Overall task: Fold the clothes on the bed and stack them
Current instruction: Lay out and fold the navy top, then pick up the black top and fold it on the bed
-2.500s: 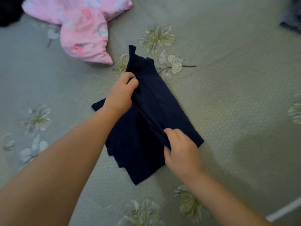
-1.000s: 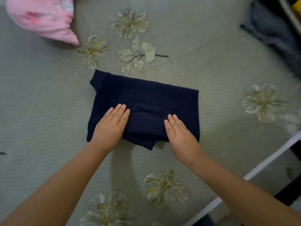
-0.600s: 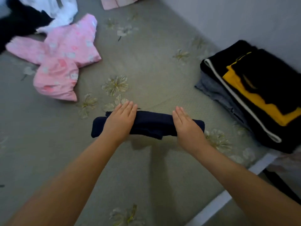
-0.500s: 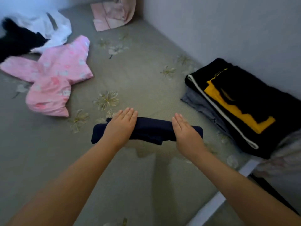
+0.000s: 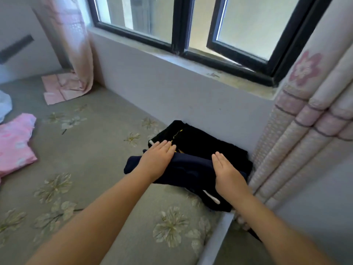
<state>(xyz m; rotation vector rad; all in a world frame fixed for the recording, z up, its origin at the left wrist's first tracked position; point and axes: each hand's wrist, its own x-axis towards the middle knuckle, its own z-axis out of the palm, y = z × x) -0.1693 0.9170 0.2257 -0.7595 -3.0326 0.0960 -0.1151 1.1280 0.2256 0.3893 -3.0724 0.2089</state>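
The folded navy garment (image 5: 188,169) sits on the near edge of the dark stack (image 5: 206,146) at the bed's (image 5: 95,153) right corner under the window (image 5: 183,25), its long axis running left to right, one end jutting left past the pile. The left hand (image 5: 157,160) and right hand (image 5: 228,172) grasp its two ends, fingers flat on top, pointing at the wall. A pink garment (image 5: 14,142) lies far left.

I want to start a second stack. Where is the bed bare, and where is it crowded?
Bare: the wide stretch of bedspread between the pink top and the dark stack, and the near strip in front of the stack. Crowded: the corner under the window, where both hands, left hand and right hand, lay the navy garment beside the curtain.
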